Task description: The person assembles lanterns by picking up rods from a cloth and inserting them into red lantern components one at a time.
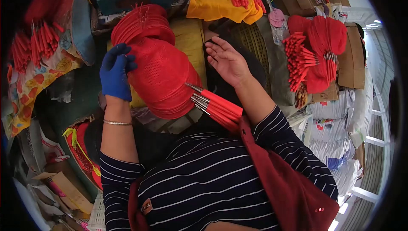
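A stack of red mesh fabric (163, 75), rounded and layered, lies before me over yellow cloth. My left hand (117, 71), in a blue glove, is at its left edge with fingers bent and apart; whether they touch the mesh I cannot tell. My right hand (227, 58) is bare, raised right of the stack, its palm turned up and fingers loosely spread with nothing in them. From the stack's lower right sticks a bunch of red rods with thin metal ends (219, 107), pointing toward my chest. Another gathered red mesh piece (146, 22) lies behind the stack.
Yellow cloth (208, 1) with red rods lies at the back. To the right are red bundles (325, 35) with several rods, a cardboard piece (352, 56) and stacked white sacks (331, 133). More red rods (42, 39) lie on patterned cloth at left; a cardboard box (70, 190) stands lower left.
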`<state>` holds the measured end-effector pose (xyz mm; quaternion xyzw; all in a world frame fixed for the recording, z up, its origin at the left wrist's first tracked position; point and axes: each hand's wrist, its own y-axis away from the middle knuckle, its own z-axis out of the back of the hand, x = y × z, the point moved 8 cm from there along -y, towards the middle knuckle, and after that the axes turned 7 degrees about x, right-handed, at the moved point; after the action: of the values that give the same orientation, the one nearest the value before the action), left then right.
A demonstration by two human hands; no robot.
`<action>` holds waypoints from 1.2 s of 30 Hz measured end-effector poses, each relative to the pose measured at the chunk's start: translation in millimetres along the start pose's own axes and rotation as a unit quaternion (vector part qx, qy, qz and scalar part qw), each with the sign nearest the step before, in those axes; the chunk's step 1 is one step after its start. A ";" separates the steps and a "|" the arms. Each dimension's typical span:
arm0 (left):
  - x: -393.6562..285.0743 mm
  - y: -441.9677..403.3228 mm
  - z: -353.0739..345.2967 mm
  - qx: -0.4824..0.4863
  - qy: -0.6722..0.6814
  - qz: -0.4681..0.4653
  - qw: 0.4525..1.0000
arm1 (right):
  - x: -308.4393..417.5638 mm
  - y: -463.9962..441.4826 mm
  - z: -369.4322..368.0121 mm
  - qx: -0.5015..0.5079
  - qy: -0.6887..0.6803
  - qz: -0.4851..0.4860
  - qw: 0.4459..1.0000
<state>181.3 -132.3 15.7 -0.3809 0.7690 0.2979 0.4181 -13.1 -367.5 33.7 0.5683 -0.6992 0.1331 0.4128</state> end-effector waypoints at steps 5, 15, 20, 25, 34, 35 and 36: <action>-14.6 3.2 -18.3 -0.009 0.004 -0.005 1.000 | 5.6 0.4 14.6 -0.028 -0.037 0.025 0.999; -30.8 11.5 -50.0 0.020 0.001 -0.014 1.000 | 13.0 2.3 19.5 -0.020 -0.043 0.041 0.998; -34.5 15.5 -47.4 0.009 -0.020 -0.018 1.000 | 13.2 3.1 24.3 -0.032 -0.026 0.038 0.998; -27.9 8.8 -25.3 -0.032 -0.040 -0.044 0.998 | 12.4 4.0 24.1 -0.035 -0.025 0.037 0.998; -16.4 -2.7 -60.3 0.020 -0.533 -0.153 0.832 | 14.1 4.8 21.8 -0.056 -0.028 0.036 0.997; -16.8 -2.1 -62.0 0.010 -0.540 -0.157 0.827 | 14.4 4.6 22.1 -0.055 -0.033 0.035 0.997; -18.0 -1.4 -63.2 0.001 -0.548 -0.162 0.821 | 15.2 4.5 23.4 -0.054 -0.029 0.039 0.997</action>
<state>162.7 -176.0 61.1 -0.2736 0.3407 0.3850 0.8129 -27.3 -391.8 31.5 0.5215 -0.7385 0.0945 0.4167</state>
